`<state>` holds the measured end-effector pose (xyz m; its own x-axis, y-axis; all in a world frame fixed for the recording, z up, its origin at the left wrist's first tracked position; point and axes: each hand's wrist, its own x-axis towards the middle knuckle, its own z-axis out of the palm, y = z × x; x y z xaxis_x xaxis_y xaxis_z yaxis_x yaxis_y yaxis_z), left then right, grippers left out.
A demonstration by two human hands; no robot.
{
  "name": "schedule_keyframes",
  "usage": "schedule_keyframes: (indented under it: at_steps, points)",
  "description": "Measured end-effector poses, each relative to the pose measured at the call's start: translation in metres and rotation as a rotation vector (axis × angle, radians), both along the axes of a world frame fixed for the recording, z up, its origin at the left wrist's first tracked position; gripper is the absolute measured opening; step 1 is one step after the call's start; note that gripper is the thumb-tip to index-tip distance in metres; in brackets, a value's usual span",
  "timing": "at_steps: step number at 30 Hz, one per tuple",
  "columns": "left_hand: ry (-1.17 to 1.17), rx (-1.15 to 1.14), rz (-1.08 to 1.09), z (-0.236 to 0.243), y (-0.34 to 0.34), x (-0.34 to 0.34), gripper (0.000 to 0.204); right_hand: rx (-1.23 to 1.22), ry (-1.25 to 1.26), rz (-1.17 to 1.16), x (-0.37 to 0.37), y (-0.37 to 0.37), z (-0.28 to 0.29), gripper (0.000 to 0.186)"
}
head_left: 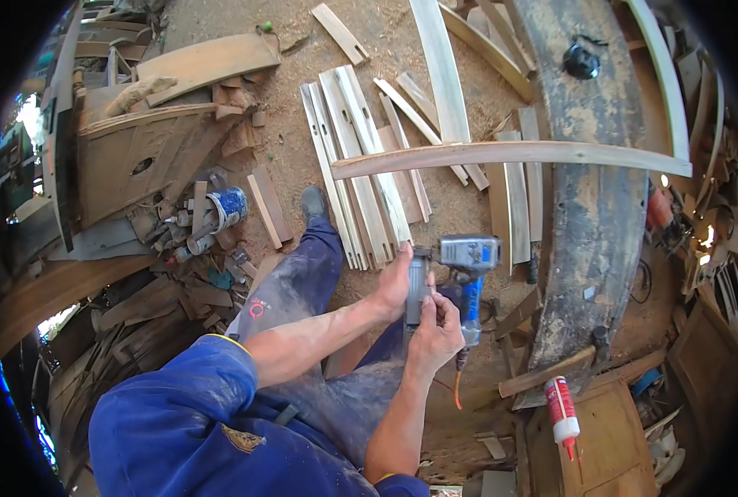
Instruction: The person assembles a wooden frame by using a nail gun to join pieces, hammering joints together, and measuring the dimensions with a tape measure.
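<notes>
A pneumatic nail gun (468, 251) with a blue handle is held up in front of my body, and an orange hose (458, 396) runs down from it. My left hand (392, 286) grips its long grey magazine (417, 282) from the left, the thumb lying along the side. At the magazine's lower part, my right hand (437, 333) has thumb and fingertips pinched together. Whatever those fingertips hold is too small to make out. Just beyond the gun lie several slotted pale wooden strips (354, 166) on the ground.
A wooden frame piece (510, 155) crosses over the strips and reaches a long worn bench (597, 240) on the right. A red-and-white glue bottle (562, 410) rests on a wooden panel. To the left are a blue-and-white bucket (229, 205) and piled wood scraps (137, 331).
</notes>
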<state>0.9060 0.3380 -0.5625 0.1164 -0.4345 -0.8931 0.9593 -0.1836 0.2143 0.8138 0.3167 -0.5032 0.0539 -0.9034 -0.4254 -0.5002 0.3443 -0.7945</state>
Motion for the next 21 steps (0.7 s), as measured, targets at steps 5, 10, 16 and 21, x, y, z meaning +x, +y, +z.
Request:
schedule_keyframes:
  at_steps: [5,10,16,21]
  points:
    - [-0.109,-0.129,-0.094,0.045,-0.021,-0.02,0.061,-0.264,0.163,0.163,-0.007,-0.019,0.048,0.011]
    - [-0.08,-0.138,-0.066,0.079,-0.034,-0.026,0.061,-0.335,0.181,0.219,-0.013,-0.028,0.081,0.011]
    - [-0.068,-0.142,-0.041,0.102,-0.04,-0.024,0.061,-0.42,0.283,0.292,-0.017,-0.028,0.105,0.015]
    - [-0.079,-0.134,-0.051,0.112,-0.045,-0.025,0.061,-0.596,0.395,0.477,-0.026,-0.033,0.107,0.02]
